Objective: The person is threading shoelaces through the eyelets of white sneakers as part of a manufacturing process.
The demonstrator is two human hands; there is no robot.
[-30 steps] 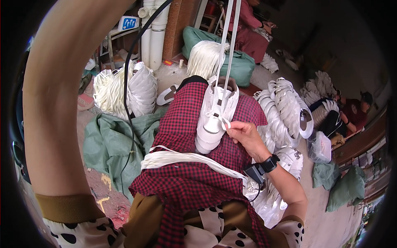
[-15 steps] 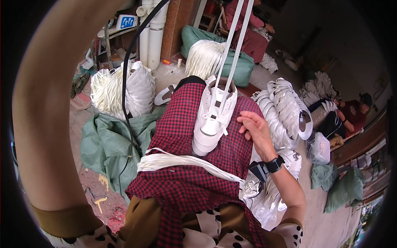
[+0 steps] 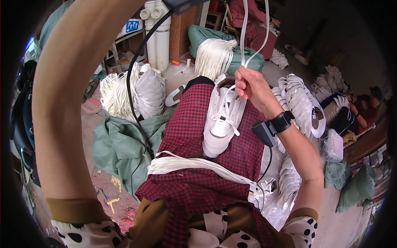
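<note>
On my lap, over a red-and-black checked apron (image 3: 186, 111), rests a white shoe (image 3: 216, 142) with its toe toward me. White shoelaces (image 3: 244, 33) run from its upper eyelets up past the top edge of the picture. My right hand (image 3: 253, 84) is closed above the shoe's right side, thumb and fingertips pinching the laces. High on the left my left forearm (image 3: 58, 124) reaches out of the picture, so its hand is hidden. Across the apron near my waist lies a bundle of loose white laces (image 3: 198, 166).
White shoe uppers and laces lie in a heap (image 3: 140, 93) on the left and in stacks (image 3: 300, 99) on the right. Green sacks (image 3: 120, 138) lie around. A black cable (image 3: 131, 82) hangs beside my left arm. Two people sit farther back, one in dark red (image 3: 366, 111).
My right hand has risen from beside the shoe and closed on the laces above it. The laces, taut and straight before, now bow apart above my fingers. The view has shifted slightly.
</note>
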